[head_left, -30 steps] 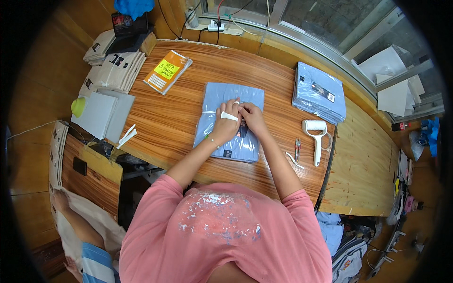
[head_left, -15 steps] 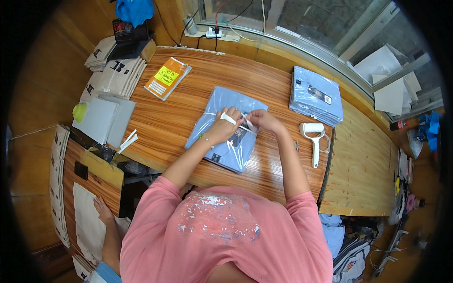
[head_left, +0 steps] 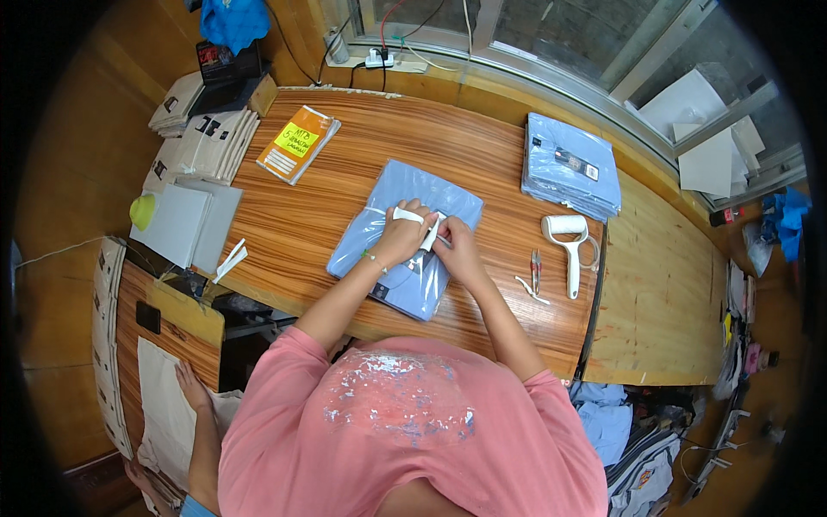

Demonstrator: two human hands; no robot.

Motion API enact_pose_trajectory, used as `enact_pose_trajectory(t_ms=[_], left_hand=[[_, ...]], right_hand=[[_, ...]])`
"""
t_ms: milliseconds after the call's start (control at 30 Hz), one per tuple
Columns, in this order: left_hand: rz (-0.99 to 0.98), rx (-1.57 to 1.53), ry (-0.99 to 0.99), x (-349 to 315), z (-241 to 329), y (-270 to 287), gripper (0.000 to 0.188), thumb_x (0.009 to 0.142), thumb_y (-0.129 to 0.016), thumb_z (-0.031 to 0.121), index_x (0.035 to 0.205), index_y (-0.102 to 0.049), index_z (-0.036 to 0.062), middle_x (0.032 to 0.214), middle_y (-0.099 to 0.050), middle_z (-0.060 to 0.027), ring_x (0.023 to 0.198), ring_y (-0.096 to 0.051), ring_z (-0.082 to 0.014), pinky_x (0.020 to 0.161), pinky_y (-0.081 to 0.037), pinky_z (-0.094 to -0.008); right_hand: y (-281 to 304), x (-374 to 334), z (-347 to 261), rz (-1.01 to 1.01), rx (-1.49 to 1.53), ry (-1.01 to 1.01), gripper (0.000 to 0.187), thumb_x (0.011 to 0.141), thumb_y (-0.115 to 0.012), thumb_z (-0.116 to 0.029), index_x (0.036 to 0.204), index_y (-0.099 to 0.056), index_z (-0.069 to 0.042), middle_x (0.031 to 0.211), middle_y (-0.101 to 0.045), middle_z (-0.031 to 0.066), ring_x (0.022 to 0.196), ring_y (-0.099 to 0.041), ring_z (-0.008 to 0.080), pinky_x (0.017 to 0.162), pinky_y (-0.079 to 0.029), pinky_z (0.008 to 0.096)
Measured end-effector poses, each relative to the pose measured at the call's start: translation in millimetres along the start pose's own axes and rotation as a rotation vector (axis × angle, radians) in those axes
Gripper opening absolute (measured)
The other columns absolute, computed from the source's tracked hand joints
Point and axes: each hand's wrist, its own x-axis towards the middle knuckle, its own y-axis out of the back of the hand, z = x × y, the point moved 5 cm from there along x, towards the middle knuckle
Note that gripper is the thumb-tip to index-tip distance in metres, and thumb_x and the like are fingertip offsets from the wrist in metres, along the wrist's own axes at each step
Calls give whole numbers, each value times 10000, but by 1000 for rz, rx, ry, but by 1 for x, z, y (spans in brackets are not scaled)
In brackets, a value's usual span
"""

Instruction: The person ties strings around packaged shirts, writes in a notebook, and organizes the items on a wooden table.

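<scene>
Glossy plastic-wrapped blue package (head_left: 426, 185), right hand (head_left: 458, 252) at white strip (head_left: 432, 233), woodgrain table (head_left: 396, 129)

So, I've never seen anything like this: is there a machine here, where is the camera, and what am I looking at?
There's no machine, just a person's bare hands. The view comes from a wide camera worn on the head, looking down, so straight edges look bent. On the wooden table, the left hand rests on a plastic-wrapped blue package. The right hand is at a white strip there; its exact grip is hard to see. Around them are an orange booklet, a stack of blue packages, a white roller and small snips.
</scene>
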Motion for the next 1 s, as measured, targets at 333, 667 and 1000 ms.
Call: enact_pose_trajectory(t_ms=[333, 667, 1000], left_hand=[[104, 4, -27, -6, 3, 2, 263, 948, -393, 257, 838, -529, 59, 897, -498, -123, 865, -455, -315, 768, -333, -439], [176, -27, 65, -19, 5, -2, 237, 941, -406, 269, 868, -514, 71, 899, -485, -83, 886, -433, -271, 788, -283, -430], [135, -31, 44, -20, 7, -3, 200, 924, -433, 242, 863, -518, 72, 886, -493, -90, 890, -445, -272, 783, -294, -428]], right_hand=[[3, 1, -11, -12, -185, 35, 300, 720, -639, -56, 1003, -542, -24, 786, -587, 137, 742, -560, 296, 667, -443, 384], [7, -2, -9, 95, -188, 118, 130, 718, -655, -66, 843, -651, -28, 784, -626, 135, 738, -580, 293, 657, -456, 379], [21, -8, -14, -127, -28, -43, 73, 718, -662, -18, 765, -628, 26, 767, -621, 166, 729, -595, 309, 662, -475, 367]])
